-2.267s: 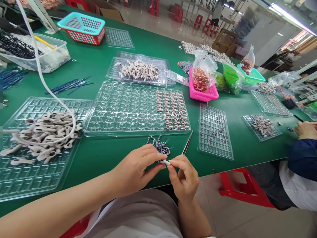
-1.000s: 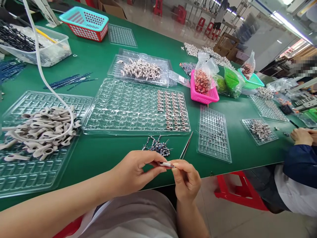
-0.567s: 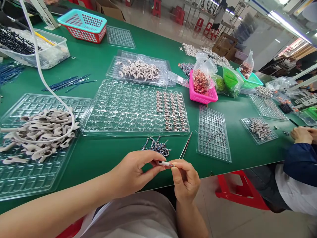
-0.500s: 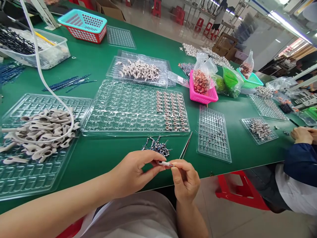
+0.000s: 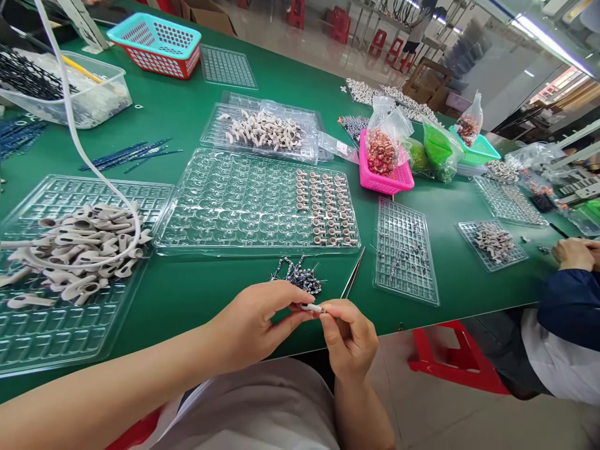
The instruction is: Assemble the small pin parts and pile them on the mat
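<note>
Casing (image 5: 311, 307), seemingly unfinished, sits fingertip-pinched in left hand (image 5: 257, 320), its tip in right hand (image 5: 352, 337). Beyond them, a tray (image 5: 229, 203) is filled only along its right side; loose casings (image 5: 91, 240) lie leftward.

left fingers (image 5: 289, 292): pinched | right fingers (image 5: 345, 310): pinched, curled | left forearm (image 5: 135, 369): slanting inward

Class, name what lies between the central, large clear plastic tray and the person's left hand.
In the head view, a heap of small dark and pale parts lies on the green table.
</note>
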Demonstrator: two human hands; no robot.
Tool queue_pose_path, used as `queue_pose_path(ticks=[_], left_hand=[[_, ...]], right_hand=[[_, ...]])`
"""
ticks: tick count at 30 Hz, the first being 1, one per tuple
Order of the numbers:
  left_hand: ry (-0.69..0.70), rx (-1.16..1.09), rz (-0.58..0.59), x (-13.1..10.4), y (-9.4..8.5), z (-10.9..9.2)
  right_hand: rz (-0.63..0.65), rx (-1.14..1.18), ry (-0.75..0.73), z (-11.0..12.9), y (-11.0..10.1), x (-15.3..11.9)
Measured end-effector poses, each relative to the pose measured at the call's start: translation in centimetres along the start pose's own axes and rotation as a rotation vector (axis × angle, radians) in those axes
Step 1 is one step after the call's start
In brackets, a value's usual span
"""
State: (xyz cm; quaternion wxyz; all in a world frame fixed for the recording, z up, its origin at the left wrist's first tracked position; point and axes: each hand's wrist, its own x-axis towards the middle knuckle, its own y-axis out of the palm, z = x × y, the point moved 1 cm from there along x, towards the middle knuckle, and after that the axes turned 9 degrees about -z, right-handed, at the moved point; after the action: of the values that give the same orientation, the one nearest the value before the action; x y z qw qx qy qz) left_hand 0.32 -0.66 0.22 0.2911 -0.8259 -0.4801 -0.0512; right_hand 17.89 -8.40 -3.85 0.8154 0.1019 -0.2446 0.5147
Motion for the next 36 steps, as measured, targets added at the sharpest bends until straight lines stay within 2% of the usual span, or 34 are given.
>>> queue_pose_path(ticks=[14, 26, 36], left_hand=[[0.057, 0.039, -0.008, -0.02, 0.12, 0.05], [0.003, -0.019, 0.028, 0.02, 0.08, -0.06], [0.147, 0.066, 0.007, 0.03, 0.06, 0.24]], right_hand=[[0.016, -0.065, -0.035, 0.14, -0.07, 0.17], [0.025, -0.112, -0.037, 0.11, -0.06, 0.09], [0.039, -0.047, -0.050, 0.25, 0.01, 0.47]])
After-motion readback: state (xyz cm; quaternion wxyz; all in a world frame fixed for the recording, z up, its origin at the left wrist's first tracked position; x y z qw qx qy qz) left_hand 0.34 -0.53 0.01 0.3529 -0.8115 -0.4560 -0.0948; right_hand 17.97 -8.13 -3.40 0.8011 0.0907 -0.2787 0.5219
